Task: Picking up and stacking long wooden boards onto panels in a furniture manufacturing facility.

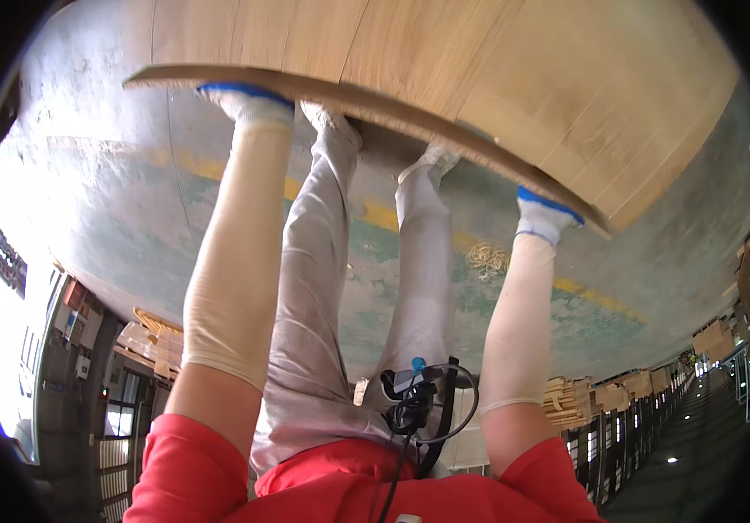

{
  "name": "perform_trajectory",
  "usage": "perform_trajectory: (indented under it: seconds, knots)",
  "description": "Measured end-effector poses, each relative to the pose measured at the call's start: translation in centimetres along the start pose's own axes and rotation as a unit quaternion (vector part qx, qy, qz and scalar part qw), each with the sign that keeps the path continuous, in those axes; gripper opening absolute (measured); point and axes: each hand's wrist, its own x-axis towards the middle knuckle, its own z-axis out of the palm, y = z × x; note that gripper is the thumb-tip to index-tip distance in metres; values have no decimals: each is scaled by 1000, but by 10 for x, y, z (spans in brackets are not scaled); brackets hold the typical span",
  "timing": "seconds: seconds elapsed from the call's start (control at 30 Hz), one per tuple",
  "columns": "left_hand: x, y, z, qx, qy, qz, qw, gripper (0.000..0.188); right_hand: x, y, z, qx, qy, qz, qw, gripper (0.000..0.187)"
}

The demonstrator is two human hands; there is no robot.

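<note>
A long wooden board point(444, 129) runs across the upper part of the view, its narrow edge turned toward me. My left hand point(248, 103), in a white glove with blue at the fingers, grips that edge near its left end. Toward the right end, my right hand point(544, 216) in a matching glove holds the same edge. The fingers of both hands are mostly hidden by the board. Pale sleeves cover both forearms. Beyond the edge spreads a broad, light wood surface point(601, 96) with several seams; I cannot tell whether it is one piece with the board.
My shoes stand on a worn grey-green floor point(357, 296) just short of the board. A yellow line point(381, 215) crosses the floor. A heap of pale cord or strips point(488, 260) lies near my right forearm. Stacked wood point(566, 399) stands behind, with a cable and device point(414, 401) at my waist.
</note>
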Motion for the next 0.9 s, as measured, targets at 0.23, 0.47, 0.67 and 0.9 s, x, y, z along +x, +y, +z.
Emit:
perform_trajectory:
  seconds: [0.23,0.47,0.67,0.9]
  knots:
    - [-21,8,51,-28,-5,-40,999,63,5,-45,51,364,-52,-27,930,76]
    - [-35,-8,58,45,120,5,992,67,-9,-35,29,453,-6,-31,891,92]
    - [-18,6,64,-4,104,1,995,57,-2,-75,67,420,102,10,902,79]
    - [-11,4,38,-54,80,14,995,50,-14,-59,56,454,39,-18,890,91]
